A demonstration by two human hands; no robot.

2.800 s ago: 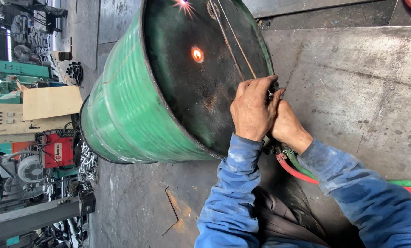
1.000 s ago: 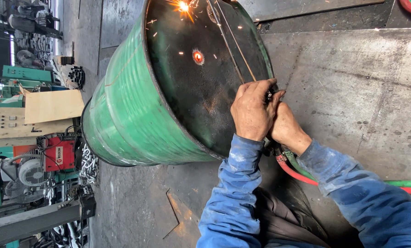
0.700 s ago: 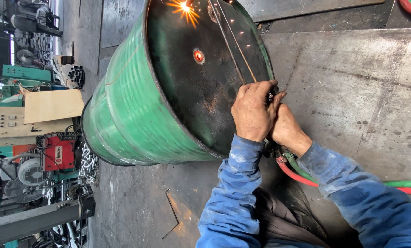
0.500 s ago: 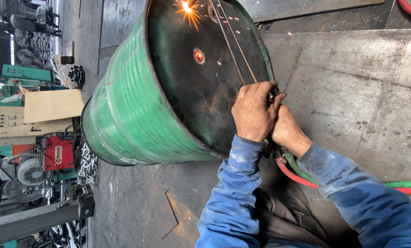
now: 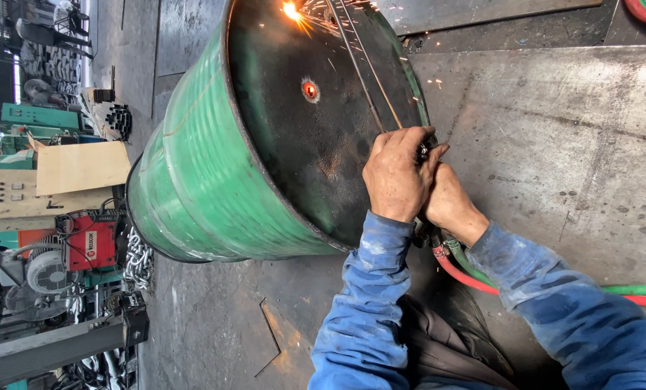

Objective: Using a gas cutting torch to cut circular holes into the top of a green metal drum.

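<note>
Green drum: left hand, right hand clasped, grip clenched round torch.

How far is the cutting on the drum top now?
Done: one glowing hole in the drum top. In hand: both hands, left hand and right hand, hold the torch; sparks fly at the rim. Left: most of the top looks uncut.

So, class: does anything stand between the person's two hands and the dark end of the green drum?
Nothing visible does. The left hand rests directly against the drum end, and the right hand sits just behind it, both around the cutting torch, whose sparks fly at the rim.
</note>
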